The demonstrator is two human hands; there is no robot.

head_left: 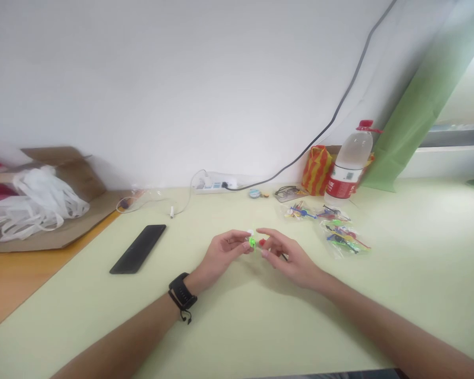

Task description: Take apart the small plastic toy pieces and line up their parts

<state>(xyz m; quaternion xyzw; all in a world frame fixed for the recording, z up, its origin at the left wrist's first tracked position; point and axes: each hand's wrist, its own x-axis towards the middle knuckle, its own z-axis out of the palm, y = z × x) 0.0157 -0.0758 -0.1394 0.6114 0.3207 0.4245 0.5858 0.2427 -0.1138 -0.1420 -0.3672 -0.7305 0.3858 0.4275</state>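
Observation:
Just above the table, my left hand (225, 255) pinches a small bright green plastic piece (252, 242) between thumb and fingers. A small white round bit (250, 232) shows by its fingertips. Facing it, my right hand (290, 258) has its index finger stretched toward the green piece and its other fingers curled. At those curled fingers is a small red plastic piece (262, 242); the grip on it is partly hidden. A dark tip (285, 257) shows beneath that hand. Several clear bags of coloured plastic arrow-shaped parts (343, 238) lie to the right.
A black phone-like slab (138, 249) lies left on the pale green table (229, 337). Behind are a power strip (215, 184) with cables and a small round tin (255, 193). A large bottle (349, 163) stands back right; an open cardboard box (98, 210) with white straps is far left.

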